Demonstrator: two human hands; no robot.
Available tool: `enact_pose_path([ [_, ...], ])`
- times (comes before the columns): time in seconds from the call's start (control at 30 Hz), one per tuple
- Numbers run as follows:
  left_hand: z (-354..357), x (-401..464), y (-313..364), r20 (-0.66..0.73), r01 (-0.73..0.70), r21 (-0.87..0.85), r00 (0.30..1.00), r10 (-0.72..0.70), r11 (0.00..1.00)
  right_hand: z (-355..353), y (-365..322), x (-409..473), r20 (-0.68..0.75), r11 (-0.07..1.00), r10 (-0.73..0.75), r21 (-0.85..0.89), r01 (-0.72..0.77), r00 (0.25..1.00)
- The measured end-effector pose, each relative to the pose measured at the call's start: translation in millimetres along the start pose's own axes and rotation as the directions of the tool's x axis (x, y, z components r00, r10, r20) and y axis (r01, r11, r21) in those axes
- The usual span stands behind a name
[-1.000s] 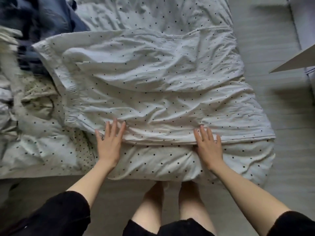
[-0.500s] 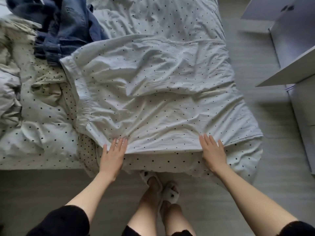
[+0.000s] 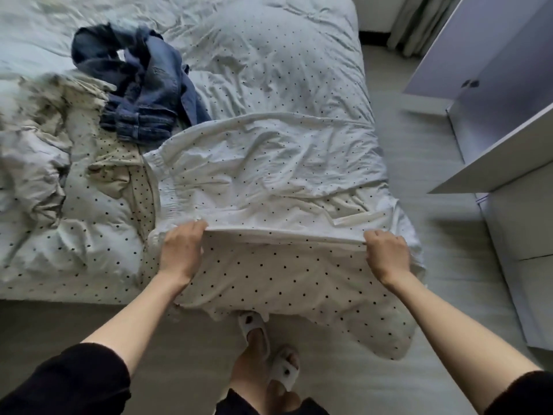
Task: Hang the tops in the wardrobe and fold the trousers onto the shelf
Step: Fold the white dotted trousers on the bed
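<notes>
Now the white dotted trousers [image 3: 263, 172] lie spread flat and creased on the bed [image 3: 269, 55], over a duvet of the same dotted cotton. Both hands grip their near edge: the left hand [image 3: 181, 250] curls its fingers [image 3: 196, 227] round the fabric by the gathered waistband, the right hand [image 3: 386, 254] pinches it nearer the hem. Crumpled blue jeans [image 3: 143, 91] sit further back, beside a rumpled beige garment [image 3: 59, 115]. An open white wardrobe door [image 3: 493, 157] stands to the right.
</notes>
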State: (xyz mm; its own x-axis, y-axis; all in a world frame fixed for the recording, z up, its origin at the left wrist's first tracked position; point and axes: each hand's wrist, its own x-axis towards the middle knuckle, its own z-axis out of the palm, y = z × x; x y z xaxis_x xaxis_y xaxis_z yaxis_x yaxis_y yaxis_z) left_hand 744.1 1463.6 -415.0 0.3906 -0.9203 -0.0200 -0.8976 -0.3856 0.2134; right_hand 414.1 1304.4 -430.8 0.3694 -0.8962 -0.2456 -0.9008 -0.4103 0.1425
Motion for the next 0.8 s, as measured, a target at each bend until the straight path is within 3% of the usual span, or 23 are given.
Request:
enact_pose_path([
  [0.2, -15.8, 108.1, 9.7, -0.185, 0.065, -0.11, 0.979, -0.085, 0.992, -36.8, 4.3, 99.9, -0.075, 0.979, 0.183, 0.101, -0.175, 0.98],
  [0.33, -8.0, 184.6, 2.6, -0.191, 0.093, -0.168, 0.974, -0.125, 0.981, -52.2, 5.4, 177.5, -0.096, 0.957, 0.27, 0.139, -0.256, 0.958],
  [0.6, 30.6, 285.1, -20.6, -0.172, 0.262, -0.126, 0.944, -0.282, 0.957, -58.6, -15.5, 315.8, -0.147, 0.946, 0.275, 0.219, -0.24, 0.95],
  [0.8, 51.9, 333.1, -32.5, -0.25, 0.391, -0.04, 0.887, -0.388, 0.92, -63.7, -33.7, 409.2, -0.189, 0.96, 0.205, 0.231, -0.159, 0.96],
])
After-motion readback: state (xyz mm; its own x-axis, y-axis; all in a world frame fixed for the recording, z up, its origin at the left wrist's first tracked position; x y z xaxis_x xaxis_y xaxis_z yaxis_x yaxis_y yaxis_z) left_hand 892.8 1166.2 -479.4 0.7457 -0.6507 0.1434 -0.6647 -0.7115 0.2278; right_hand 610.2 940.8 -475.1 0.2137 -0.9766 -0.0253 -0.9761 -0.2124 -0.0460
